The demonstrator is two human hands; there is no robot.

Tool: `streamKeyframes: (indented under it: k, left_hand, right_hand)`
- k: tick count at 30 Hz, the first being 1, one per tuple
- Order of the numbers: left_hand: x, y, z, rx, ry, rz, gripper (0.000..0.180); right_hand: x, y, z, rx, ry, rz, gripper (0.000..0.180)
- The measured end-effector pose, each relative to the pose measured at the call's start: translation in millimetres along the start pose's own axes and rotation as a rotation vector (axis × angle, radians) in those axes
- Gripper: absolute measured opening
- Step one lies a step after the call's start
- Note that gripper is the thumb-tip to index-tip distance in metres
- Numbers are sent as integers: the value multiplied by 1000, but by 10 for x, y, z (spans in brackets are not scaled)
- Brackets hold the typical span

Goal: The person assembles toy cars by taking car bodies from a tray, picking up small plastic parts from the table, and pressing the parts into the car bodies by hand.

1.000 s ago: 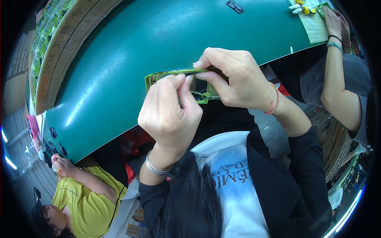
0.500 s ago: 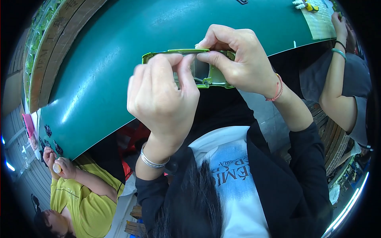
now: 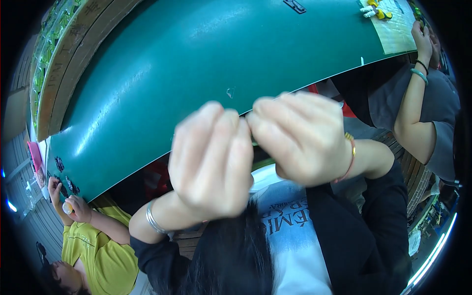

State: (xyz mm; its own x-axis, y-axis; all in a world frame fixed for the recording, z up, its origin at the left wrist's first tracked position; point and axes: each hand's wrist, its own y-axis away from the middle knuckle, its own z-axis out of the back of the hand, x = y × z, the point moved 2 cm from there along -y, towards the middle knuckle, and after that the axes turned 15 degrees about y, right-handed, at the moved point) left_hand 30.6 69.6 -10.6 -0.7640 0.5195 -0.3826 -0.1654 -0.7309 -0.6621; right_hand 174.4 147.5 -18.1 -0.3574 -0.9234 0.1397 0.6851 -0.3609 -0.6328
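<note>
My left hand (image 3: 211,162) and my right hand (image 3: 302,137) are side by side in front of my chest, knuckles up, fingers curled inward. Both are blurred by motion. Between and below them shows a thin strip of the green plastic shell (image 3: 265,163); the rest of it is hidden behind my hands. Both hands look closed on this shell, though the fingertips are out of sight. The hands are just over the near edge of the green table (image 3: 162,98).
A small clear scrap (image 3: 230,92) and a black part (image 3: 295,6) lie on the table. Cardboard boxes (image 3: 69,64) with bagged green pieces line the left. A person in yellow (image 3: 101,250) works at left, another (image 3: 418,98) at right, beside a pale sheet (image 3: 393,29) with yellow-handled tools.
Both hands have come down toward my chest and turned knuckles up. The green shell, plainly seen before between my fingers, is now mostly covered. The clear scrap on the table has come into sight.
</note>
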Motion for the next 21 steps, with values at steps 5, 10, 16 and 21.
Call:
streamKeyframes:
  k: [5, 10, 16, 21]
  left_hand:
    - [70, 19, -85, 124, 73, 141, 23]
    - [192, -99, -5, 68, 146, 280, 26]
    - [110, -120, -67, -10, 25, 227, 24]
    - [79, -139, -79, 60, 29, 211, 18]
  right_hand:
    - [-119, 93, -169, 68, -162, -56, 15]
    - [-322, -34, -165, 95, -173, -77, 29]
    - [-229, -69, -216, -55, -11, -68, 16]
    - [-278, -10, -177, 76, -221, -78, 27]
